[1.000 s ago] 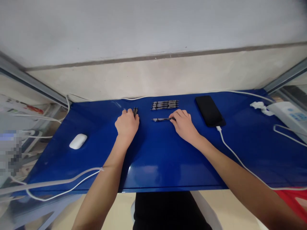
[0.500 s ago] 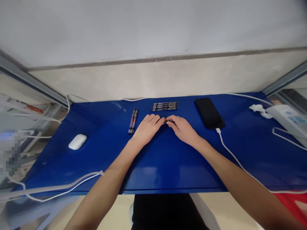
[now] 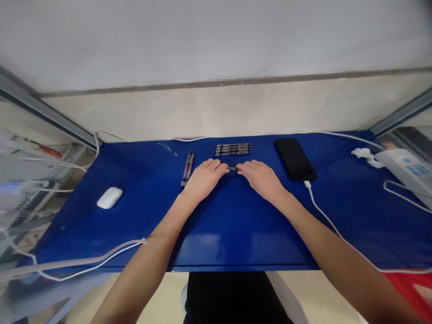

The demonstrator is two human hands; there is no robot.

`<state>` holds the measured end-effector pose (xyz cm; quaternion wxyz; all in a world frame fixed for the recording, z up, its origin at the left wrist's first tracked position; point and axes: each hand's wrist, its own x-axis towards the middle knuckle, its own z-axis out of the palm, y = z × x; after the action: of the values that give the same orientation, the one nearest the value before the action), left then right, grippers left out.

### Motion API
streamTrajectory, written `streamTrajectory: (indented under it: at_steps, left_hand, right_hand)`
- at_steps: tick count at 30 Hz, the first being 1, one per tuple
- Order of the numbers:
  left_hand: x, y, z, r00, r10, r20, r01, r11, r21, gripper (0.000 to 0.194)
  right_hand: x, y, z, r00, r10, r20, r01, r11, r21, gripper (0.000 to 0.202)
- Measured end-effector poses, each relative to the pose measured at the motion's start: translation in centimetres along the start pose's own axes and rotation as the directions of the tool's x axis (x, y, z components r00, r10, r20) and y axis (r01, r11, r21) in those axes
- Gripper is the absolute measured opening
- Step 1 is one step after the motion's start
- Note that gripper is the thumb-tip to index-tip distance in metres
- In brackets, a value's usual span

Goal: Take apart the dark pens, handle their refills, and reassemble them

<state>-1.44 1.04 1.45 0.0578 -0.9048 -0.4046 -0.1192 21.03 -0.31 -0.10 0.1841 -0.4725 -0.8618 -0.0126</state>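
Note:
Between my two hands lies a pen (image 3: 232, 168), level and just in front of a row of pens. My left hand (image 3: 206, 177) has its fingertips closed on the pen's left end. At the other end, the fingers of my right hand (image 3: 259, 176) grip it too; only the pen's middle shows. Beyond my hands, several dark pens (image 3: 232, 149) lie side by side, parallel to the wall. Two more pens (image 3: 187, 169) lie close together left of my left hand, their near ends partly behind it.
A black phone (image 3: 295, 159) with a white charging cable (image 3: 317, 207) lies on the blue table (image 3: 243, 234) to the right. A white earbud case (image 3: 110, 198) sits at left. White power strip (image 3: 405, 164) at far right; more cables (image 3: 84, 265) cross the left front edge.
My hands have moved slightly apart and a little toward the pen row. More of the pen's middle now shows between them.

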Motion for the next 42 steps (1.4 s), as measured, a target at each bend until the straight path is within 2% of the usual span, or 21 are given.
streamTrajectory:
  at_steps: [3,7,11,24,27,31,34,37,39,41,42]
  left_hand:
    - [0.0,0.3,0.1,1.000,-0.013,0.023,0.014,0.998,-0.056,0.037]
    - [0.2,0.8,-0.2,0.991,-0.086,0.099,0.106,0.970,-0.217,0.037]
    - [0.2,0.9,-0.5,0.985,-0.142,0.101,0.168,0.930,-0.328,0.036]
    - [0.0,1.3,-0.1,0.972,-0.188,0.141,0.212,0.961,-0.177,0.037]
    - [0.0,1.0,-0.1,0.974,-0.194,0.118,0.216,0.950,-0.224,0.035]
    - [0.0,0.3,-0.3,0.967,-0.245,0.063,0.251,0.895,-0.370,0.034]
    - [0.2,-0.1,-0.6,0.934,-0.355,0.052,0.324,0.773,-0.545,0.039]
    - [0.4,-0.5,-0.6,0.840,-0.537,0.074,0.385,0.494,-0.780,0.041]
    - [0.4,-0.7,-0.3,0.788,-0.601,0.138,0.366,0.277,-0.888,0.042]
    - [0.5,-1.0,-0.1,0.769,-0.607,0.198,0.332,0.116,-0.936,0.042]
    - [0.5,-1.0,-0.1,0.766,-0.605,0.217,0.318,0.064,-0.946,0.041]
  right_hand:
    - [0.0,0.2,-0.1,1.000,-0.022,0.003,0.022,1.000,-0.008,0.025]
    - [0.0,0.1,-0.4,0.999,-0.048,0.000,0.048,0.997,-0.057,0.024]
    - [-0.1,-0.3,-0.7,0.998,-0.034,-0.049,0.029,0.994,-0.109,0.027]
    - [-0.2,-0.3,-0.6,0.999,0.026,-0.026,-0.026,1.000,0.012,0.029]
    - [-0.1,-0.3,-0.6,0.999,0.028,-0.033,-0.027,0.999,0.027,0.031]
    - [-0.1,-0.3,-0.6,0.997,0.065,-0.036,-0.062,0.996,0.063,0.029]
    - [0.0,-0.3,-0.6,0.996,0.083,-0.031,-0.081,0.994,0.074,0.030]
    - [0.1,-0.4,-0.7,0.995,0.091,-0.033,-0.088,0.992,0.089,0.030]
    - [0.1,-0.5,-0.8,0.995,0.097,-0.030,-0.094,0.991,0.095,0.031]
    - [0.2,-0.5,-0.9,0.995,0.101,-0.021,-0.099,0.991,0.094,0.031]
    - [0.2,-0.5,-0.9,0.995,0.103,-0.017,-0.101,0.991,0.092,0.031]
